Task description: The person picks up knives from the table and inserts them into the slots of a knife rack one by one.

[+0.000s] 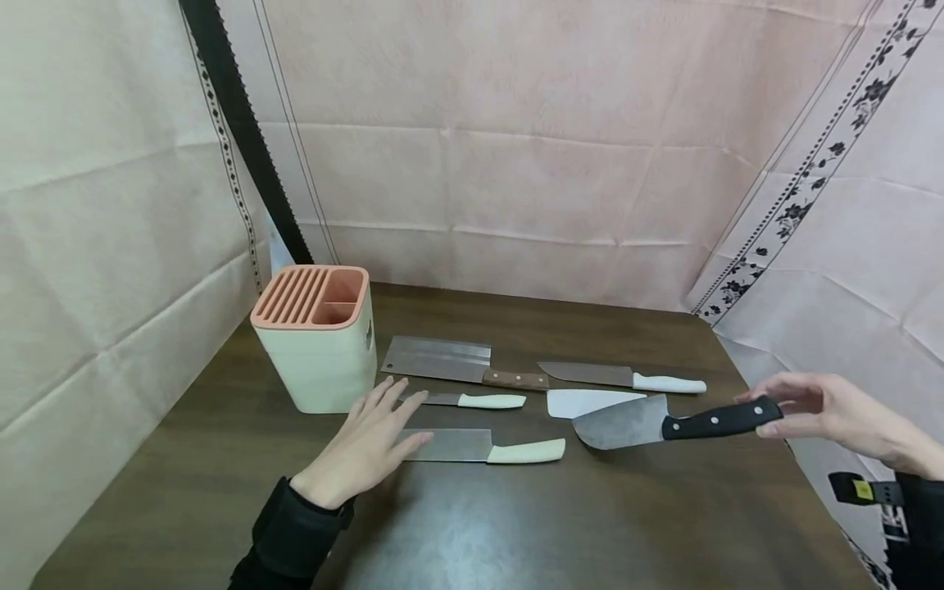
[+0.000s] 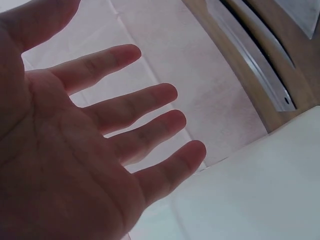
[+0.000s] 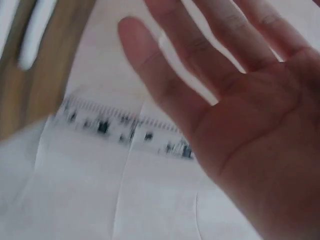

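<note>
My right hand [image 1: 819, 414] pinches the end of a black-handled kitchen knife [image 1: 723, 420] at the table's right side. The broad blade points left and overlaps a pale blade [image 1: 590, 401] in the head view. In the right wrist view, the hand [image 3: 240, 95] has its long fingers stretched out, with the thumb out of sight. My left hand [image 1: 365, 447] has its fingers spread, palm down, and holds nothing. It overlaps the blade end of a cleaver with a pale green handle [image 1: 527, 451] and the tip of a small knife [image 1: 490, 401].
A pale knife block [image 1: 332, 373] with a pink slotted top stands at the back left. Near it lie a wooden-handled cleaver [image 1: 435, 358] and a white-handled knife [image 1: 667, 383]. Light cloth [image 1: 516, 164] hangs around the brown table [image 1: 479, 524].
</note>
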A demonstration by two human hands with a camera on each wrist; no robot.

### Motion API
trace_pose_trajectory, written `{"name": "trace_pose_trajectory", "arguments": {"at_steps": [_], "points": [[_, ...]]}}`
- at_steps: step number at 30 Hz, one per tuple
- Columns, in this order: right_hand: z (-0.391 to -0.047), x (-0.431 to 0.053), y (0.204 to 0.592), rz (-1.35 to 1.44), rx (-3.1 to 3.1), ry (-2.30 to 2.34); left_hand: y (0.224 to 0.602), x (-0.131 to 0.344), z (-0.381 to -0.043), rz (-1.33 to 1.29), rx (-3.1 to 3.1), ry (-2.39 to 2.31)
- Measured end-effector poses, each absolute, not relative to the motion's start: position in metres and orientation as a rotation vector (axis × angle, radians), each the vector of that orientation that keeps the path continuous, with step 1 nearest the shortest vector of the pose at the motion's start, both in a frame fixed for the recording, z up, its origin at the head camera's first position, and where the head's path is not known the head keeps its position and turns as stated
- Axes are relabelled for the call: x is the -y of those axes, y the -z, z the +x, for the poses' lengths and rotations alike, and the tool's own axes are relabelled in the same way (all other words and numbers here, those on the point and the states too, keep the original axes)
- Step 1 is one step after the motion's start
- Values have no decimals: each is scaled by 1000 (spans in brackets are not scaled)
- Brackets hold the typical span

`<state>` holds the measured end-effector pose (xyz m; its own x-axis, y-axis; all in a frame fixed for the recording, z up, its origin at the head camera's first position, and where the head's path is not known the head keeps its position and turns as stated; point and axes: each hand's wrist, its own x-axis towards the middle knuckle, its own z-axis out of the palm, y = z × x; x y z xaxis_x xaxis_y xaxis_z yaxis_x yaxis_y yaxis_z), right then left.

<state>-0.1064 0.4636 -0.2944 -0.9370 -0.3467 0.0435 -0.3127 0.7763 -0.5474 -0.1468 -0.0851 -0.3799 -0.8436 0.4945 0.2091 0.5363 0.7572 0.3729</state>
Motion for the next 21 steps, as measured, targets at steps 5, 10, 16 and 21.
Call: {"name": "trace_pose_trajectory", "arguments": {"at_steps": [5, 10, 16, 21], "points": [[-113, -436, 280, -338, -2958, 984, 374, 83, -150, -858, 2813, 658], [-121, -409, 279, -286, -3029, 1177, 369, 74, -156, -894, 2744, 686], [-137, -375, 275, -379, -3008, 1374, 361, 57, -162, -891, 2629, 708], [-151, -353, 272, -516, -2970, 1510, 352, 43, -163, -922, 2598, 728]]}}
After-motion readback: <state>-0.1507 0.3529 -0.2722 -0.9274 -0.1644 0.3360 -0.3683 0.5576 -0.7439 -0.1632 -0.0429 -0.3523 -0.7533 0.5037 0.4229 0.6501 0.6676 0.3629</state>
